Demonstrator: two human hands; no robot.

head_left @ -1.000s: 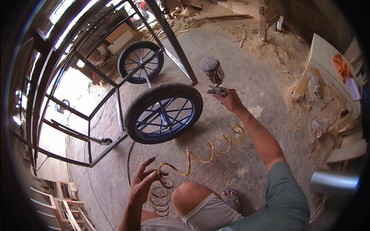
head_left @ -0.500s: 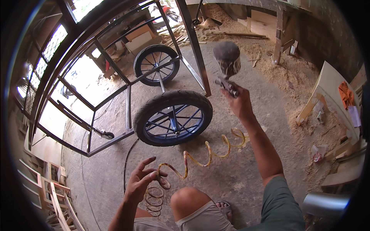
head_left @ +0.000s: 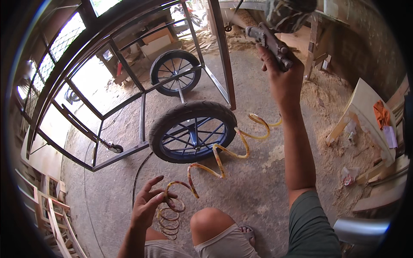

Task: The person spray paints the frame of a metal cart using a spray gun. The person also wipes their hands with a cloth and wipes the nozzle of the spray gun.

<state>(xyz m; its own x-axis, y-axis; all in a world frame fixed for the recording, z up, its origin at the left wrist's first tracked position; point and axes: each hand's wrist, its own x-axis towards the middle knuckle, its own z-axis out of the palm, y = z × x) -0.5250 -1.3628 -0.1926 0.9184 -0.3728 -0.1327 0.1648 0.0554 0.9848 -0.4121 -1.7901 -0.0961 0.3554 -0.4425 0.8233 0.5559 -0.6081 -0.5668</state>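
My right hand (head_left: 286,81) grips a spray gun (head_left: 267,39), raised high beside the upright post of a metal cart frame (head_left: 221,51). Its paint-streaked cup (head_left: 289,16) is cut off by the upper edge. A pale haze lies left of the nozzle; whether it is spray I cannot tell. A yellow, paint-stained coiled air hose (head_left: 219,165) runs from near my right forearm down to my left hand (head_left: 148,202). The left fingers hook loosely around one coil, and tighter coils hang below. Between the hands and the frame stands the near spoked wheel (head_left: 193,132), blue with a black tyre.
A second wheel (head_left: 175,73) sits farther back on the axle. A small caster (head_left: 115,148) is on the frame's left. Sawdust (head_left: 327,103) and a leaning board (head_left: 359,116) with an orange cloth (head_left: 381,115) lie right. Wooden pieces (head_left: 51,215) are stacked lower left.
My right hand has lifted the spray gun up and to the right, beside the post's upper part. The hose has stretched upward with it; my left hand has shifted slightly left.
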